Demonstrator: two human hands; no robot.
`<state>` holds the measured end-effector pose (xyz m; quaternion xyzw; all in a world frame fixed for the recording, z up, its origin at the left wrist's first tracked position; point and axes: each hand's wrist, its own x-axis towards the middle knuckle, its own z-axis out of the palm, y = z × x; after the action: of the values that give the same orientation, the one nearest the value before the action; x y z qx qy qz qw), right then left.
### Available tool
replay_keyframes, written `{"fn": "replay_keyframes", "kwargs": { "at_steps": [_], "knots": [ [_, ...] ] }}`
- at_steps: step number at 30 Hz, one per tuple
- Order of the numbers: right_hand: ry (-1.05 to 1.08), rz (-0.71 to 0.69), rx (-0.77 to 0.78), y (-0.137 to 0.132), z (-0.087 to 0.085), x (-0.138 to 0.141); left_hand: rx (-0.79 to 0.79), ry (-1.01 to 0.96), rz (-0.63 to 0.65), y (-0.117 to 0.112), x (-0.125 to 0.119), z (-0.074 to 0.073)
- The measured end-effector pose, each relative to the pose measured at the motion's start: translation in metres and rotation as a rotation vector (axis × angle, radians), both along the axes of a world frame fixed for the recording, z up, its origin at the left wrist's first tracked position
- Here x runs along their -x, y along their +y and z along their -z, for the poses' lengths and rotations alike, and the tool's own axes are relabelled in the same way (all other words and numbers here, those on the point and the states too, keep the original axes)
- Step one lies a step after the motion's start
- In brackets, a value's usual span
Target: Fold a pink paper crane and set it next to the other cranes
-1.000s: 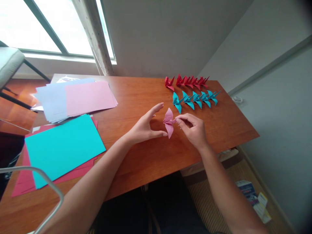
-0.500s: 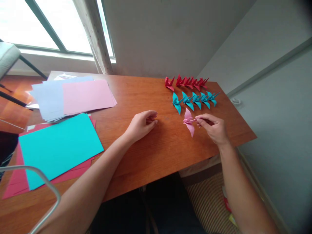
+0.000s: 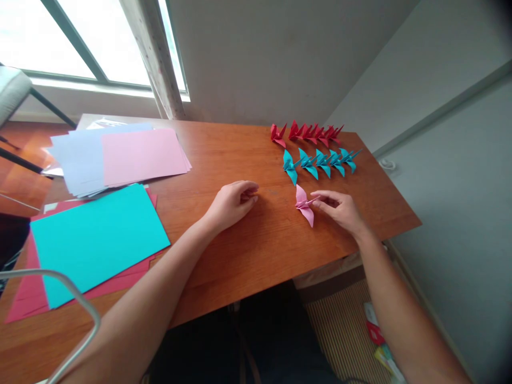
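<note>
A pink paper crane rests on the table, wings spread, its thin tip pointing right. Around that tip is my right hand, thumb and forefinger slightly apart on either side of it; they do not look pinched. My left hand lies on the wood to the left of the crane, loosely curled, with a gap between thumb and fingers and nothing held. Just beyond the pink crane runs a row of several turquoise paper cranes. Behind them stands a row of several red paper cranes.
On the wooden table, turquoise paper lies over red sheets at left. Farther back, pink sheets overlap pale blue sheets. A pale cable loops by my left forearm. Walls and a window border the table.
The pink crane has moved down and slightly left onto the table. My right hand has followed it, and its pinch on the crane's tip has loosened. My left hand has stayed put.
</note>
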<state>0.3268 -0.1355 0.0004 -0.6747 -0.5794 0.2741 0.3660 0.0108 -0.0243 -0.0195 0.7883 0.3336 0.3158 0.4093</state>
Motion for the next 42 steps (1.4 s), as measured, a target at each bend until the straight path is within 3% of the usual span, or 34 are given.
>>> {"fn": "replay_keyframes", "kwargs": {
  "at_steps": [8,18,42],
  "knots": [
    [-0.020,-0.007,0.012,-0.0005,-0.0011,0.0004,-0.022,0.018,0.000,0.0001,-0.0007,-0.0001],
    [0.098,-0.013,0.017,0.0027,-0.0010,0.0081,-0.038,0.013,0.010,0.0016,0.0000,0.0018],
    [0.078,-0.049,-0.048,0.0011,0.0016,0.0048,-0.035,0.028,0.028,0.0010,0.0001,-0.0003]
  ]
}}
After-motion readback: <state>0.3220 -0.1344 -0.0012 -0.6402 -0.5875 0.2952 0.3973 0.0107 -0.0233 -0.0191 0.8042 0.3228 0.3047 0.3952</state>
